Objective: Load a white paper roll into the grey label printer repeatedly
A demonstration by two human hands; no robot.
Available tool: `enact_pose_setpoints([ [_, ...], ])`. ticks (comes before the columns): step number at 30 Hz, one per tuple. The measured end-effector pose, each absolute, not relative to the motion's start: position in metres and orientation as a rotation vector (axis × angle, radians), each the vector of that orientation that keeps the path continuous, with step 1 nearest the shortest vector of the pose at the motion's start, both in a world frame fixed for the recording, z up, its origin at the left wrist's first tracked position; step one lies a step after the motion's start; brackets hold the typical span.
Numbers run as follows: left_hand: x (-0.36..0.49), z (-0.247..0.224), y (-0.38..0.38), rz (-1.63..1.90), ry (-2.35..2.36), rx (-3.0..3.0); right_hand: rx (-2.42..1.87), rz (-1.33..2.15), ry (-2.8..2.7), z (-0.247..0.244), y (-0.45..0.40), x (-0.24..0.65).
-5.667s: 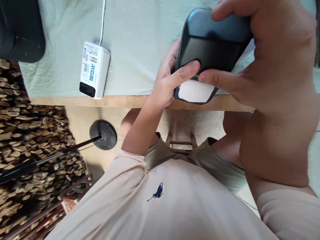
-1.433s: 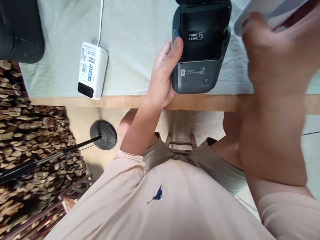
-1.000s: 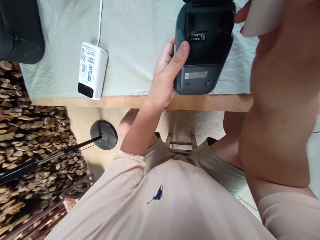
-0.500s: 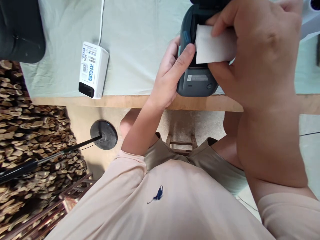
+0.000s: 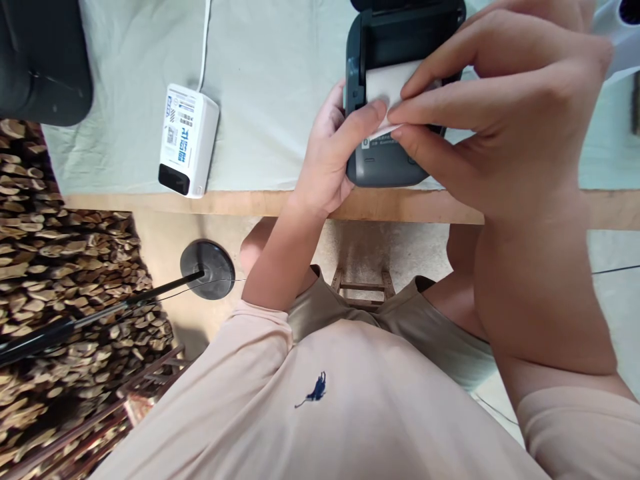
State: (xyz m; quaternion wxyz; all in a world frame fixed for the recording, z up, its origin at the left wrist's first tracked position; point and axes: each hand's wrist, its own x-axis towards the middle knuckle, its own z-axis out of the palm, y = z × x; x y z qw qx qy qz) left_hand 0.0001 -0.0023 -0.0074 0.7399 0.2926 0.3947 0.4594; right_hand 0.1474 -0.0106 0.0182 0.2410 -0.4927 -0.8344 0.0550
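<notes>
A dark grey label printer rests near the table's front edge with its lid raised at the far side. My left hand grips its left side, the thumb bent over the front-left corner onto the paper. Inside the open bay sits a white paper roll, its near end lying toward the printer's front panel. My right hand reaches in from the right, with thumb and fingers pinching the paper's near edge. Part of the roll is hidden behind those fingers.
A white power bank with a cable lies left on the cloth-covered table. A black object fills the far-left corner, and a white item stands far right. Below left are a round black stand base and stacked firewood.
The paper roll has gone down into the printer's bay and sits further left. My right hand has shifted left from holding the roll to pinching its edge. The printer has moved slightly left.
</notes>
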Motion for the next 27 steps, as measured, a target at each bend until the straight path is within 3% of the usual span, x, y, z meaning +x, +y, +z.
enact_pose_setpoints([
  [6,-0.001,-0.014,-0.004,0.991,0.972,1.112,-1.268,0.285,-2.113,0.019,-0.01,0.146],
  [13,-0.008,-0.019,0.001,0.802,1.125,1.696,-1.652,0.376,-1.943,0.03,-0.007,0.151],
  [20,-0.005,-0.016,-0.003,0.938,0.934,1.203,-1.444,0.356,-2.164,0.023,-0.011,0.149],
  [27,-0.005,0.002,0.002,0.897,1.216,0.876,-1.417,0.528,-2.076,0.025,-0.009,0.149],
])
